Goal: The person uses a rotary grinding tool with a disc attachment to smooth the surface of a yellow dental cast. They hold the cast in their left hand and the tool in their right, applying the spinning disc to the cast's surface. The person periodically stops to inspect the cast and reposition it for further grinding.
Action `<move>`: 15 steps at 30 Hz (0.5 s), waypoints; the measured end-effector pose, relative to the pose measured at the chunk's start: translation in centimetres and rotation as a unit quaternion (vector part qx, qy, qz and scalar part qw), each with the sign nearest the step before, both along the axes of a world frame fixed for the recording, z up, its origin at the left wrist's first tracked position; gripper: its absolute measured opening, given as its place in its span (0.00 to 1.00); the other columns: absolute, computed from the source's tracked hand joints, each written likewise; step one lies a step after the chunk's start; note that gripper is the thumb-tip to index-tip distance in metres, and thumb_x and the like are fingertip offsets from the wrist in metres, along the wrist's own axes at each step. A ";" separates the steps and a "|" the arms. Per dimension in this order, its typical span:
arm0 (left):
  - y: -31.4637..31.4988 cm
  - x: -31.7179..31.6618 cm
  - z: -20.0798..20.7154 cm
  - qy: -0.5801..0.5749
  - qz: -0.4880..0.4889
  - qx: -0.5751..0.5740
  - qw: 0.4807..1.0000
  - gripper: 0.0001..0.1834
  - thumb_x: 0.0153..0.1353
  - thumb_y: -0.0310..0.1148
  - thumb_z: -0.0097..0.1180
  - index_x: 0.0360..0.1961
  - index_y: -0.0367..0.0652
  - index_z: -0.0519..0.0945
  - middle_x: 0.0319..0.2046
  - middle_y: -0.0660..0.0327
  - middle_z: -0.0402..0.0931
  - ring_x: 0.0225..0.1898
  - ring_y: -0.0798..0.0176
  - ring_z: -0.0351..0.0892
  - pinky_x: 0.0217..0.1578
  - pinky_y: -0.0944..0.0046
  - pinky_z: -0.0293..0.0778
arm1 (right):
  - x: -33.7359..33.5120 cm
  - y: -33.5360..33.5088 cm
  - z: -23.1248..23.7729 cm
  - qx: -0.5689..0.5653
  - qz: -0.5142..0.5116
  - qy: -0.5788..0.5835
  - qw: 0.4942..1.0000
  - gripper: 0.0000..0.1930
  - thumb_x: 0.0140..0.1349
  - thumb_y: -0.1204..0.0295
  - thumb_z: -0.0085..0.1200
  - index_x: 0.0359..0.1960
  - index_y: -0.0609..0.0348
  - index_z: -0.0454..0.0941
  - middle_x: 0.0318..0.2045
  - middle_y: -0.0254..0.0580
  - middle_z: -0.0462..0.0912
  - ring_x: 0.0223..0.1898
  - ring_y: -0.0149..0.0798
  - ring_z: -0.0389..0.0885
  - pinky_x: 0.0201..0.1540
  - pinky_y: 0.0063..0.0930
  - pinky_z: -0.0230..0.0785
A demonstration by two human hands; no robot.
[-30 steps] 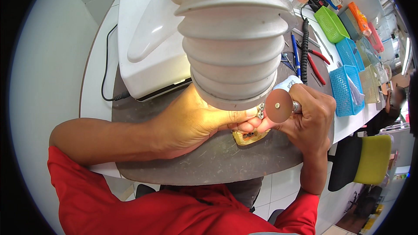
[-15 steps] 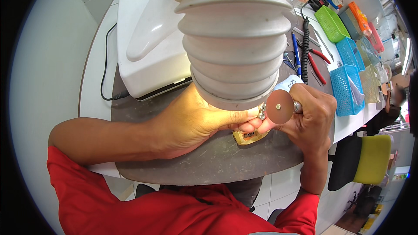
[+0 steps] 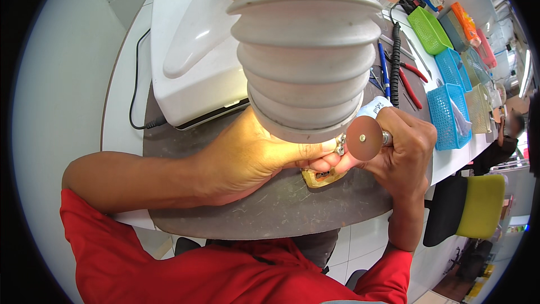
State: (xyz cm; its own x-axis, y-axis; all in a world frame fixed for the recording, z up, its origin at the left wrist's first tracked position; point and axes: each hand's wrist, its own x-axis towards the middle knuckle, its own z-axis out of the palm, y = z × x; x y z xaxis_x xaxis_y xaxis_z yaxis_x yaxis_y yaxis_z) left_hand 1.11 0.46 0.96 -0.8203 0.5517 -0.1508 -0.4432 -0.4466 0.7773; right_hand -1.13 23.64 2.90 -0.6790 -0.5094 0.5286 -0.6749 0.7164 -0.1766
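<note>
Hose [image 3: 304,50]: white, ribbed, its upper end cut off by the picture's top edge; hides part of the surface [image 3: 253,214] and the tips of the left thumb.

Left hand [image 3: 253,149]: grip pinched on a small metal piece [image 3: 340,145], shiny and knobbly, partly covered, located just left of the disc; its full shape cannot be made out.

Right hand [image 3: 408,143]: grip closed around a hand tool [image 3: 387,138], mostly concealed by the fingers; metal collar visible.

Disc [image 3: 363,138]: flat, round, brown, pale pin at centre, mounted on the tool; contact with the metal piece cannot be told.

Dental cast [image 3: 323,178]: yellowish, lying below the fingertips, upper part covered; dark recesses.

Machine case [image 3: 194,73]: smooth, white, rounded, partly behind the hose.

Blue basket [image 3: 441,129]: perforated plastic, holding a pale, crumpled item, kind unclear.

Green basket [image 3: 428,31]: perforated plastic, contents indistinct.
</note>
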 end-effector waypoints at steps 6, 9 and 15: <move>-0.1 0.1 -0.1 0.019 -0.010 -0.001 1.000 0.08 0.67 0.26 0.59 0.44 0.34 0.78 0.36 0.63 0.79 0.36 0.74 0.76 0.39 0.71 0.74 | 0.0 -0.1 0.0 0.004 0.011 0.015 1.000 0.34 0.33 0.41 0.75 0.17 0.56 0.68 0.11 0.33 0.64 0.12 0.33 0.65 0.15 0.30 0.54; -0.1 0.0 0.1 0.018 -0.016 0.006 1.000 0.07 0.67 0.26 0.59 0.44 0.34 0.78 0.35 0.63 0.79 0.36 0.74 0.76 0.39 0.71 0.74 | 0.0 -0.1 0.2 0.013 0.018 0.021 1.000 0.34 0.33 0.41 0.76 0.18 0.56 0.68 0.11 0.33 0.64 0.12 0.33 0.65 0.15 0.29 0.54; -0.1 0.0 0.1 0.014 -0.014 0.004 1.000 0.07 0.67 0.26 0.59 0.43 0.34 0.78 0.36 0.63 0.79 0.36 0.74 0.76 0.39 0.71 0.74 | -0.1 -0.1 0.1 0.014 0.018 0.020 1.000 0.34 0.33 0.41 0.75 0.17 0.56 0.68 0.11 0.32 0.63 0.12 0.32 0.65 0.15 0.29 0.54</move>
